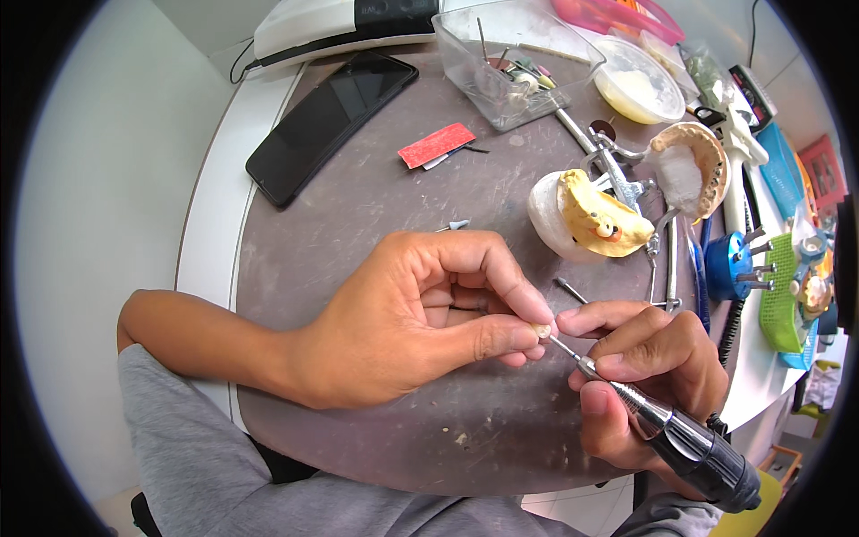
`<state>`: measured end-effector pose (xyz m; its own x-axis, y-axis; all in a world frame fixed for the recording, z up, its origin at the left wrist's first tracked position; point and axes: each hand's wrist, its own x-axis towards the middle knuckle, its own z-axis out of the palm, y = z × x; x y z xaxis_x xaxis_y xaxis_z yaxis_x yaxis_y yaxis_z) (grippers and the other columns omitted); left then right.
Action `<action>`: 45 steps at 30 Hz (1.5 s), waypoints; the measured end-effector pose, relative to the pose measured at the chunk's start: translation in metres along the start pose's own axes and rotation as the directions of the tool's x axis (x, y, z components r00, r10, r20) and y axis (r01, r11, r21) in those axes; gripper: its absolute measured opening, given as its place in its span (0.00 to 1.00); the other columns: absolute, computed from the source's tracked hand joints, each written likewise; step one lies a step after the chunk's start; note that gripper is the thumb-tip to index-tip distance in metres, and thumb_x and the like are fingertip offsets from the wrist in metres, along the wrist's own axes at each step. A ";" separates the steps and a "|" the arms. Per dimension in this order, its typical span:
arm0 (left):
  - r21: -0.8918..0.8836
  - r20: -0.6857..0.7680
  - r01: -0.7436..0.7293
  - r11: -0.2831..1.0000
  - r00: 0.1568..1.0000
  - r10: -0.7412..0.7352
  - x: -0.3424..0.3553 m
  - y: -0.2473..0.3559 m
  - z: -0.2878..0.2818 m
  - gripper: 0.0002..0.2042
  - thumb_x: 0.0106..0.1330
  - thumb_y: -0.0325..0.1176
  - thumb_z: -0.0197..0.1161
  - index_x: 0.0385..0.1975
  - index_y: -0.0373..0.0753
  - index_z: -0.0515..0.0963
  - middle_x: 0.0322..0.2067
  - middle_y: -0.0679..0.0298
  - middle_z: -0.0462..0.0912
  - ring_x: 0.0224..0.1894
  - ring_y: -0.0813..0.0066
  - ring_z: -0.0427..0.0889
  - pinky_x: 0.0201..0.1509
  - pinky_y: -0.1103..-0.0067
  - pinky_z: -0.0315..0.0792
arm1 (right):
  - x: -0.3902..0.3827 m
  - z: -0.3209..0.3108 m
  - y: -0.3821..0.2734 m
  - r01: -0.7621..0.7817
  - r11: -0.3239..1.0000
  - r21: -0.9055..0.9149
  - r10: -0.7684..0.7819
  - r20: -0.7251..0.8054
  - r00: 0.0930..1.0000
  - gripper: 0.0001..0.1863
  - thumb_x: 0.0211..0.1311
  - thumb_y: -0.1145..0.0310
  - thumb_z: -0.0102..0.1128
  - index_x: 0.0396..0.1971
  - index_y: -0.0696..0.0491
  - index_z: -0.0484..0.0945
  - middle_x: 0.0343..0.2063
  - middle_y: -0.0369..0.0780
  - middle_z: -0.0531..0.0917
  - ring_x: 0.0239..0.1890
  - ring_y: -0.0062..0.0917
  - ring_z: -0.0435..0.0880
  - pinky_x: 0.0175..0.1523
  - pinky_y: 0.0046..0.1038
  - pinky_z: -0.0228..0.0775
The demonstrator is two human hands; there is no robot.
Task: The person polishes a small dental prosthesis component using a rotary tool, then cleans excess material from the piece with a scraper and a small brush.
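Observation:
Between thumb and fingertips, my left hand (420, 322) pinches a small whitish dental crown (541, 331). My right hand (662, 376) grips a black and silver dental handpiece (667, 421), its thin bur pointing up and left at the crown. The bur's tip meets or nearly meets the crown; the fingers partly hide that spot. Just beyond my hands lies a yellow and white dental cast (595, 219) in a metal articulator (622, 183), opened out with its other cast (691, 170) to the right. A small grey-tipped bur (457, 225) lies behind my left hand.
A black phone (331, 125) lies at the back left, near a red strip (436, 145). A clear box (519, 72) of burs and a round tub (637, 80) stand at the back. On the right are a blue bur holder (734, 266) and a green basket (781, 295).

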<state>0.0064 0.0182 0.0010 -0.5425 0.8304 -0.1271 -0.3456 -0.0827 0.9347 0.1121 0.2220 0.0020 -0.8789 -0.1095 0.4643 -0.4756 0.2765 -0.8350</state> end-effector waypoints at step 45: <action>0.044 0.024 -0.037 0.998 0.999 0.036 -0.003 -0.002 0.000 0.07 0.63 0.15 0.61 0.39 0.28 0.75 0.42 0.51 0.80 0.46 0.68 0.84 0.50 0.78 0.83 | 0.006 0.001 0.006 0.090 0.994 -0.063 -0.086 0.057 0.995 0.13 0.51 0.75 0.70 0.32 0.59 0.73 0.23 0.42 0.80 0.36 0.37 0.86 0.43 0.32 0.79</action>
<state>0.0091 0.0157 -0.0004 -0.5365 0.8396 -0.0851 -0.2912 -0.0896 0.9524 0.1043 0.2221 -0.0005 -0.8353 -0.1876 0.5168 -0.5492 0.3254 -0.7697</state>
